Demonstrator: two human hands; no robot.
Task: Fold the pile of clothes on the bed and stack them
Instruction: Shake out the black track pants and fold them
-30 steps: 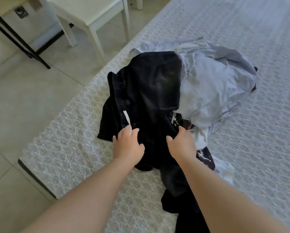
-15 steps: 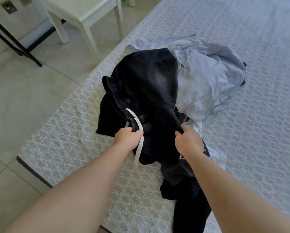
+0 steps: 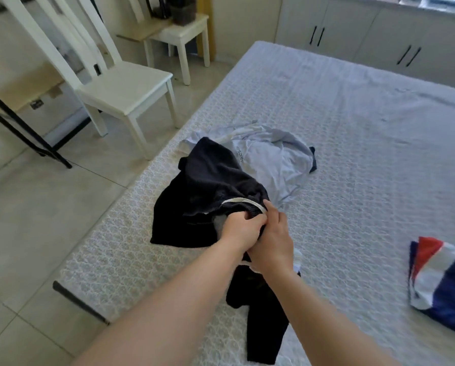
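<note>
Both hands have closed in since half a second ago, when they gripped the black garment apart; now the left hand (image 3: 243, 227) and right hand (image 3: 272, 233) meet at its waistband, touching each other; the head view has also lifted, showing more of the bed (image 3: 366, 154); I judge the shorts (image 3: 210, 186) are being gathered for a first fold; both hands curl round the bunched waistband and white cord (image 3: 238, 201); forearms converge from below; shorts rest on the bed, overlapping the grey shirt (image 3: 274, 165); a striped garment (image 3: 437, 281) lies well apart.
</note>
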